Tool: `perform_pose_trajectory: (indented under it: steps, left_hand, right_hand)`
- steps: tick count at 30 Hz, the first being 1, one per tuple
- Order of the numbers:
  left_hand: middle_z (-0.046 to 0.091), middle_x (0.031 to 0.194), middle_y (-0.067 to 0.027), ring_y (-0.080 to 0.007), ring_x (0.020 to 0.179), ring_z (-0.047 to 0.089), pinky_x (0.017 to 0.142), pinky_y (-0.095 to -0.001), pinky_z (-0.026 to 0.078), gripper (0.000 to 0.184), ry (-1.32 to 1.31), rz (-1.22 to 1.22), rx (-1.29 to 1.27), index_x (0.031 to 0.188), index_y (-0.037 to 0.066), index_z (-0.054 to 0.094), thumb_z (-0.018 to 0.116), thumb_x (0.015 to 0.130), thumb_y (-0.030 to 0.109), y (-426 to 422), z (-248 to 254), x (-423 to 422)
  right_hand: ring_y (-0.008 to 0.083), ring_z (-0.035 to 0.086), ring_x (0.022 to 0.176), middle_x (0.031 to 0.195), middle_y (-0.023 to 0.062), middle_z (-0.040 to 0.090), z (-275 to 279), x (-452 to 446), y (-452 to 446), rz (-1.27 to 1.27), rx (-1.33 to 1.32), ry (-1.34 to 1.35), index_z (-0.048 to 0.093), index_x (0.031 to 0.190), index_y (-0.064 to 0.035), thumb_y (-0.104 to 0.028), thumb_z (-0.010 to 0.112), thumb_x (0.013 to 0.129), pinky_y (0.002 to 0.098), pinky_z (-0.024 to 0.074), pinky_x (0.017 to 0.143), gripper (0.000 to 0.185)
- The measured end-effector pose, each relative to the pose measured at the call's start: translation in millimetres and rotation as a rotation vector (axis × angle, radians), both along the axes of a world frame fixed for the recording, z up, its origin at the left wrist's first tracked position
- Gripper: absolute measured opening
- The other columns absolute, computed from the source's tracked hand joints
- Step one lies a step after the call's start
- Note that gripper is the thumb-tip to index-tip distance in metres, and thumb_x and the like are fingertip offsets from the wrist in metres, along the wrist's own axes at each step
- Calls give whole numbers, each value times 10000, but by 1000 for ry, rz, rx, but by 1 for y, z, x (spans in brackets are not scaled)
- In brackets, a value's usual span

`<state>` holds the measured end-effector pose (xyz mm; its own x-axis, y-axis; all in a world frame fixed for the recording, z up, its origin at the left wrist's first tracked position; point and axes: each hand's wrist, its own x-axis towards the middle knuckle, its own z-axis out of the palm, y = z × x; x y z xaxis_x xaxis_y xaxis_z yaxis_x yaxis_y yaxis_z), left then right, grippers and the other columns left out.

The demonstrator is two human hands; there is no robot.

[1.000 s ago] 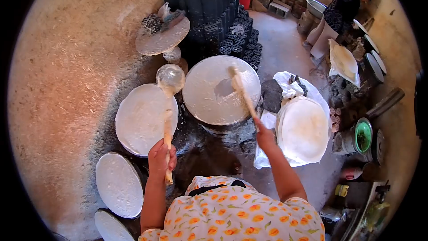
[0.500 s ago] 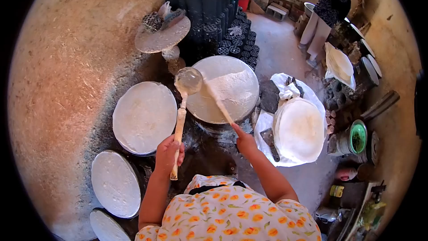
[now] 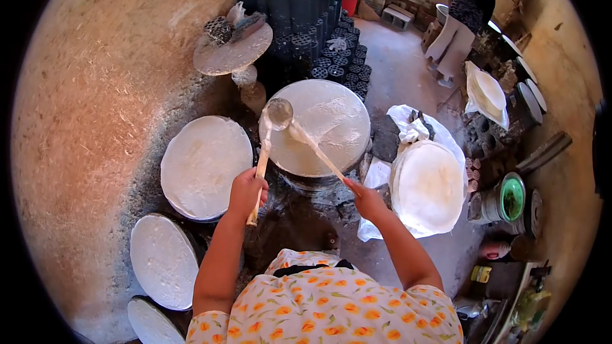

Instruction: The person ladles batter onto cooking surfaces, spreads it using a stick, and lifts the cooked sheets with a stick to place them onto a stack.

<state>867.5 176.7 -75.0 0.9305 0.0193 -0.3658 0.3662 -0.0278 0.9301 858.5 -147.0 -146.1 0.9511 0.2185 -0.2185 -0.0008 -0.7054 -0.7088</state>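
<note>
My left hand is closed round the wooden handle of a ladle, whose round bowl is over the left part of a round griddle. Wet pale batter coats the griddle's top, with some ridges on it. My right hand grips a wooden-handled spreader; its batter-covered end touches or nearly touches the batter beside the ladle. To the left sits another round griddle with a white sheet on it. A stack of round pale sheets lies on white plastic right of my right hand.
More white-topped rounds stand at lower left by the wall. Stacked coal briquettes and a round pedestal table are beyond the griddle. A person bends at the back right. A green basin stands at right.
The thick white batter patch on the griddle's right is now spread thinner. The ladle has moved right and my right hand slightly right and down. The person at the back has shifted.
</note>
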Motion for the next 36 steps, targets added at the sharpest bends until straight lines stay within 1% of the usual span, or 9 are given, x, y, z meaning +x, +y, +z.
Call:
perform_pose_trajectory:
  steps: [8, 12, 18, 19, 22, 25, 29, 32, 36]
  left_hand:
    - [513, 594, -50, -127, 423, 492, 352, -266, 392, 81, 85, 44, 104, 788, 27, 528, 464, 808, 70, -27, -19, 7]
    - [507, 607, -98, -153, 426, 475, 369, -274, 396, 94, 228, 82, -129, 754, -22, 500, 450, 792, 48, -56, 1, -24]
    - [473, 646, -74, -120, 425, 429, 360, -253, 352, 79, 156, 119, -440, 805, -12, 469, 466, 822, 65, -25, 38, -21]
    - [484, 643, -69, -118, 420, 433, 358, -253, 355, 76, 135, 76, -379, 802, -6, 478, 467, 820, 68, -25, 47, -15]
    - [502, 633, -62, -119, 414, 451, 357, -261, 370, 74, 68, -14, -234, 791, 6, 496, 467, 814, 70, -29, 49, 14]
    - [511, 618, -64, -127, 415, 481, 357, -276, 392, 80, -1, -42, -63, 773, 5, 503, 466, 807, 68, -40, 23, 49]
    - [499, 576, -63, -132, 409, 478, 355, -278, 402, 111, -68, 30, 97, 756, 2, 517, 461, 814, 78, -56, -12, 70]
    - [516, 617, -69, -137, 427, 493, 358, -288, 410, 120, -11, 49, 203, 767, -5, 516, 460, 821, 86, -57, -30, 75]
    - [521, 630, -88, -176, 439, 524, 356, -301, 413, 133, 36, 90, 160, 779, -30, 503, 462, 820, 89, -66, -17, 64]
  right_hand:
    - [254, 572, 1123, 1277, 145, 552, -49, -35, -14, -320, 281, -47, 441, 1371, -209, 124, 385, 748, 323, 440, 917, 708]
    - [66, 423, 522, 786, -2, 575, -64, -61, 40, -235, 461, 277, 436, 1384, -267, 95, 417, 764, 217, 372, 462, 719]
    - [57, 364, 498, 657, -54, 469, -4, -38, 46, -286, 614, 239, 445, 1378, -278, 71, 437, 765, 218, 344, 465, 705]
    - [121, 567, 657, 821, 12, 617, 12, -27, 41, -283, 440, 183, 456, 1369, -228, 69, 440, 772, 246, 462, 617, 668]
    - [170, 611, 958, 1069, 89, 634, 3, 11, 32, -165, 384, -357, 435, 1379, -179, 82, 444, 755, 255, 469, 810, 677]
    - [225, 479, 1228, 1310, 157, 522, 0, 36, 17, -173, 351, -213, 435, 1369, -129, 80, 450, 751, 274, 356, 1000, 653]
    - [284, 515, 1199, 1267, 192, 544, -29, 56, -3, -254, 255, -254, 449, 1346, -94, 65, 463, 758, 306, 392, 981, 609]
    - [242, 551, 1128, 1245, 155, 571, -58, 67, -10, -326, 275, -259, 450, 1368, -167, 81, 458, 740, 286, 414, 939, 675]
    - [125, 479, 499, 697, 28, 564, -43, 45, 25, -134, 358, 143, 434, 1386, -255, 73, 443, 776, 276, 410, 456, 693]
